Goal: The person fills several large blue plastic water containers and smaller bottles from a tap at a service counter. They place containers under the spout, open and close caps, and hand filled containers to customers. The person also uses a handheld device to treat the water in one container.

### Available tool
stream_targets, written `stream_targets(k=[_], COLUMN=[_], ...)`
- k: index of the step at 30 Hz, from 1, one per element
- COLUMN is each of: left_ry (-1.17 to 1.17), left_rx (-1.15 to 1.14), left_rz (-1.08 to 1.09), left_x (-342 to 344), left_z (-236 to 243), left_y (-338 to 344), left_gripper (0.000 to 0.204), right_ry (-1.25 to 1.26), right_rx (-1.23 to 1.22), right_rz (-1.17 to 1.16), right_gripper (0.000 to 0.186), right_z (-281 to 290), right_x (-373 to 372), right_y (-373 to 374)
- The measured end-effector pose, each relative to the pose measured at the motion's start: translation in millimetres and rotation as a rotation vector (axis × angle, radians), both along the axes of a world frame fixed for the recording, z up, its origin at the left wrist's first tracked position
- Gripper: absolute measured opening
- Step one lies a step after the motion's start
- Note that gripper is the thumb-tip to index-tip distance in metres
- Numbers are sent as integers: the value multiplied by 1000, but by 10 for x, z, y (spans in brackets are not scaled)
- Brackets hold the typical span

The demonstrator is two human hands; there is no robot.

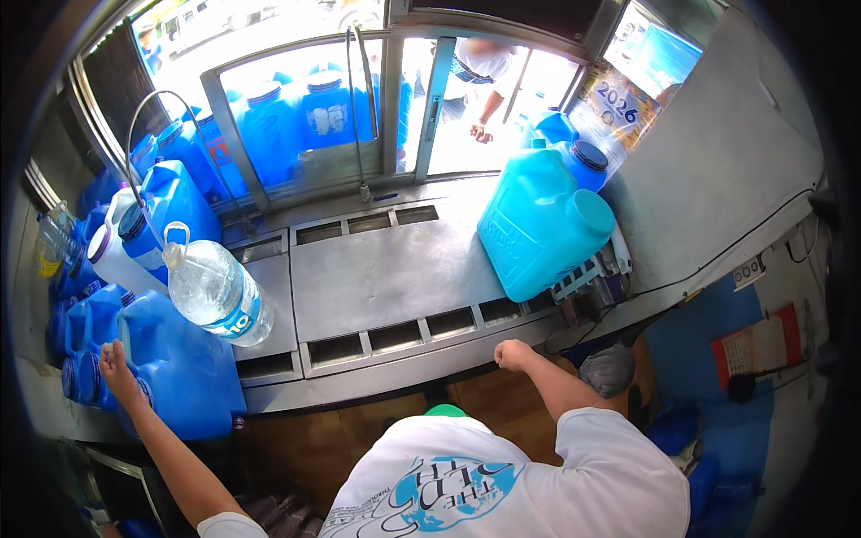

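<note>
My left hand (118, 372) is at the left, over the blue jugs, its fingers apart and pointing up. It is beside the handle of a large blue jug (184, 359); whether it touches the jug I cannot tell. My right hand (512, 356) is closed in a fist at the counter's front edge, with nothing visible in it. A clear plastic water bottle (215, 285) with a loop handle and blue label stands on the steel counter (395, 278), under a thin curved spout. On the right, a turquoise jug (538, 229) leans near a blue jug with a dark cap (587, 166).
More blue jugs (269, 125) line the outside of the sliding window. A white jug (117, 238) stands among those at left. Slots (395, 337) run along the counter front. Beyond the window opening is another person's hand (482, 134). A power outlet (747, 272) is at right.
</note>
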State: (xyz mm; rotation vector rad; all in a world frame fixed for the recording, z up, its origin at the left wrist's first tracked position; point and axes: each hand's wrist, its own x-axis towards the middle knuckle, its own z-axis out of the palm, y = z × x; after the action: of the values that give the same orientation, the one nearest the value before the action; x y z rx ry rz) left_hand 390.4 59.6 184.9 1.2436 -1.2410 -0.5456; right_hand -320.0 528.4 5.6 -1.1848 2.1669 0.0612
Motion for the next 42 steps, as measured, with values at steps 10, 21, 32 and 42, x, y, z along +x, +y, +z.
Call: stream_targets(k=[10, 21, 32, 42], left_ry=[23, -92, -23, -140], left_rx=[9, 6, 97, 111], left_rz=[15, 181, 205, 236], left_x=[-343, -423, -520, -187], left_z=[113, 328, 406, 207], left_y=[328, 466, 558, 578], left_gripper=[50, 38, 46, 48], right_ry=[-178, -144, -247, -103], right_rx=[-136, -257, -680, -188], right_rz=[-80, 682, 356, 867], right_gripper=[10, 14, 19, 18], right_z=[126, 542, 797, -911], right_x=[174, 1220, 1411, 2359], right_y=[-1099, -3043, -5432, -4292])
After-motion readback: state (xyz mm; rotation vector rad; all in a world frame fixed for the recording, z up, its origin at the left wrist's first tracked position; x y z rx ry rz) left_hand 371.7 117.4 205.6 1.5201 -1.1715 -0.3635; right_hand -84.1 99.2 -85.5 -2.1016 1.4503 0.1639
